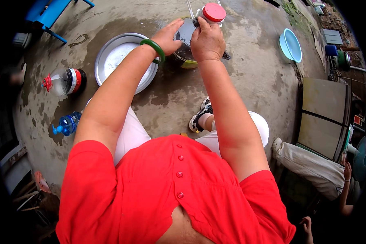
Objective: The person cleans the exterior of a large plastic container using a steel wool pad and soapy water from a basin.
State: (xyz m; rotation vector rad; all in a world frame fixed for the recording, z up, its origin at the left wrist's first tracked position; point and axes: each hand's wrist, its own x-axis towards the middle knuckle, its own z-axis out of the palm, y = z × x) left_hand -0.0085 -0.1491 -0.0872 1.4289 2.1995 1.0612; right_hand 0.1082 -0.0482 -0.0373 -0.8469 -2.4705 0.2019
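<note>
A round dark vessel (pixel 186 55) with a greyish top and a yellow patch on its side stands on wet concrete before me. My left hand (pixel 167 35), a green bangle on its wrist, is at the vessel's left side with thumb and fingers spread. Over its right side is my right hand (pixel 209 39), fingers bent around a small dark, rough clump (pixel 196 23) that looks like a scouring pad. Most of the clump is hidden by the fingers. Just beyond that hand stands a white jar with a red lid (pixel 214 12).
An aluminium basin (pixel 102 65) of whitish, sudsy water sits left, near a large plastic bottle (pixel 61 81) and a blue pump bottle (pixel 67 125). A light-blue basin (pixel 290 45) is at right. A blue stool (pixel 53 13) stands far left. Another person's trousered leg (pixel 308 164) shows right.
</note>
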